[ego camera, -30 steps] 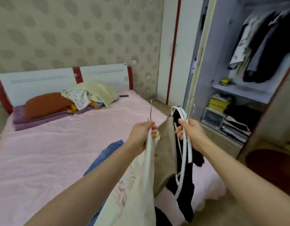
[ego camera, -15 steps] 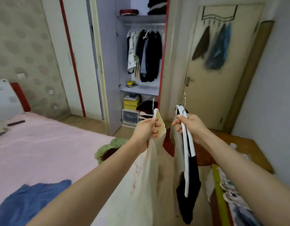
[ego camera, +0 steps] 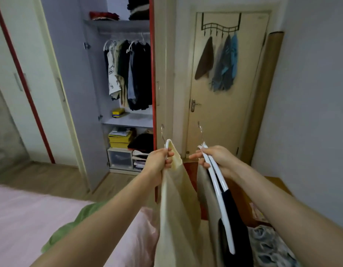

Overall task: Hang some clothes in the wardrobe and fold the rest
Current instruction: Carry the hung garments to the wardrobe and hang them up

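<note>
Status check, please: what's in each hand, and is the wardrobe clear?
Left hand grips cream garment on hanger. Right hand grips white hangers with dark clothes. Wardrobe open ahead, nothing blocking.

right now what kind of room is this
Most likely a bedroom: a bed with a pink cover at lower left, an open wardrobe with clothes on a rail, and a door with things on hooks.

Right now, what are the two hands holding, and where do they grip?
The left hand grips a cream garment at its hanger's neck. The right hand grips white hangers, bearing beige and dark clothes, just below their hooks.
</note>
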### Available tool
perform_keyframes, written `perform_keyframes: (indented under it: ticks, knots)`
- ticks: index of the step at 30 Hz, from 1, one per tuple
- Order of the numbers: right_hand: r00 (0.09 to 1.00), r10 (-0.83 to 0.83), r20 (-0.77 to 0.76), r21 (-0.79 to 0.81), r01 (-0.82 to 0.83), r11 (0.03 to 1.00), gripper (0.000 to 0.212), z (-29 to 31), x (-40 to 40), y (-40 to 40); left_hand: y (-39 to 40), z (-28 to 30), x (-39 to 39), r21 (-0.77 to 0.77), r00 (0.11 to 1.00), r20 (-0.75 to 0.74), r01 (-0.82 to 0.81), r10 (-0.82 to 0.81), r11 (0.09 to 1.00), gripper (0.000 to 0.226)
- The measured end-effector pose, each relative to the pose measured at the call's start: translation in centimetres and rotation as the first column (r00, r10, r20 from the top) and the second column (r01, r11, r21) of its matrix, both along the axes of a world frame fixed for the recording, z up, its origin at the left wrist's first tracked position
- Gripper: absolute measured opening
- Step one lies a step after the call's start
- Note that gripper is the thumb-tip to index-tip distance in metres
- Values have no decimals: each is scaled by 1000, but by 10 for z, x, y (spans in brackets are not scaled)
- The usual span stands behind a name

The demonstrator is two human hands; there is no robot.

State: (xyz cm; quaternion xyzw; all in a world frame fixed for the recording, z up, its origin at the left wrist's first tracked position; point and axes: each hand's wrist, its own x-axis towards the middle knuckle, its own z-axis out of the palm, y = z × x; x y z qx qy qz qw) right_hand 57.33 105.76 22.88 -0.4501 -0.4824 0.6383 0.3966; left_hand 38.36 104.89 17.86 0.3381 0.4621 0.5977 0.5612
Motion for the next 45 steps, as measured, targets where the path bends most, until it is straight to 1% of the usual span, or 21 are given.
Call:
perform_keyframes:
  ticks: [4, 8, 11, 13, 17, 21, 23, 25, 28, 29, 31, 33, 36, 38, 40, 43, 45]
  knots:
    - [998, -31, 48, -44, 33, 999, 18, -14, -35, 86, 87, -3, -26, -6, 999, 36, -22, 22, 1000, 19]
    - [987, -90, 133, -39, 96, 995, 27, -34, -85, 179, 173, -3, -60, 3, 998, 33, -59, 59, 998, 17]
    - [988, -98, 119, -61, 105, 993, 29, -39, -127, 244, 238, -1, -92, 3, 995, 26, -91, 91, 996, 17]
    - [988, -89, 123, -73, 99, 992, 29, -37, -151, 279, 274, 6, -112, -3, 991, -7, -131, 131, 991, 18]
    - [981, -34, 191, -33, 41, 999, 34, -26, -195, 353, 350, 27, -156, 20, 984, -64, -165, 165, 986, 18]
    - [981, 36, 193, -15, -34, 999, 36, -19, -238, 430, 427, 38, -193, 22, 972, -95, -214, 215, 977, 17]
    - [983, 74, 168, 7, -76, 997, 32, -13, -261, 472, 465, 44, -215, 39, 964, -109, -241, 244, 970, 18]
    - [978, 136, 160, 53, -146, 988, 22, -10, -284, 517, 500, 52, -238, 66, 950, -107, -289, 295, 955, 22]
    - [964, 219, 152, 90, -234, 968, 11, 3, -316, 564, 527, 71, -268, 67, 917, -112, -378, 384, 923, 24]
    - [958, 242, 153, 101, -259, 961, 11, 9, -329, 578, 535, 79, -278, 77, 906, -124, -398, 405, 914, 23]
    - [952, 264, 153, 124, -284, 951, 20, 23, -354, 602, 545, 96, -298, 76, 886, -163, -428, 435, 901, 22]
    - [960, 257, 112, 155, -272, 950, 28, 36, -374, 620, 554, 109, -312, 79, 880, -196, -425, 433, 902, 21]
    - [973, 227, 41, 197, -231, 953, 30, 53, -406, 656, 575, 129, -332, 108, 882, -183, -421, 434, 901, 21]
    - [979, 204, -12, 207, -198, 958, 33, 62, -424, 677, 593, 138, -345, 133, 875, -207, -419, 438, 898, 20]
    - [985, 170, -5, 249, -163, 955, 35, 63, -440, 698, 616, 144, -360, 157, 877, -233, -392, 420, 907, 19]
    - [993, 107, 52, 322, -118, 939, 36, 57, -456, 725, 654, 149, -380, 172, 899, -237, -333, 367, 927, 22]
    - [998, 48, 49, 347, -62, 936, 36, 52, -480, 754, 692, 154, -401, 178, 925, -234, -263, 301, 948, 25]
